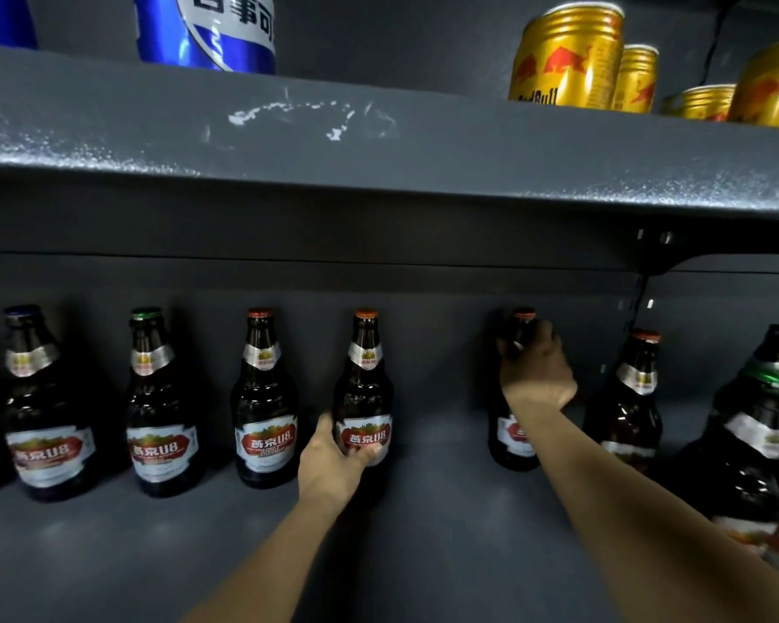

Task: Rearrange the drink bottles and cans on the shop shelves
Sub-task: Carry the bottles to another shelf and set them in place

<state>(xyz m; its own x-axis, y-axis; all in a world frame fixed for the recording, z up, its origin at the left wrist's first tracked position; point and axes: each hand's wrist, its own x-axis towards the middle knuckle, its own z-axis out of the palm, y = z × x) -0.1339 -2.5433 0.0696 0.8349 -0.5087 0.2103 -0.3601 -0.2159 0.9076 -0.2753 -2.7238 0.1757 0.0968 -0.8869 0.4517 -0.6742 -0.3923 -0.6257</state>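
Dark grey shop shelving, two levels. Lower shelf (423, 532) has a row of brown beer bottles standing upright along the back. Left hand (333, 465) grips the lower body of the orange-capped bottle (364, 379), fingers wrapped round the label. Right hand (536, 366) grips the neck of the next bottle (511, 442) to the right, fingers curled just under its cap. Upper shelf (378, 141) carries blue cans (208, 33) on the left, gold cans (567, 56) on the right.
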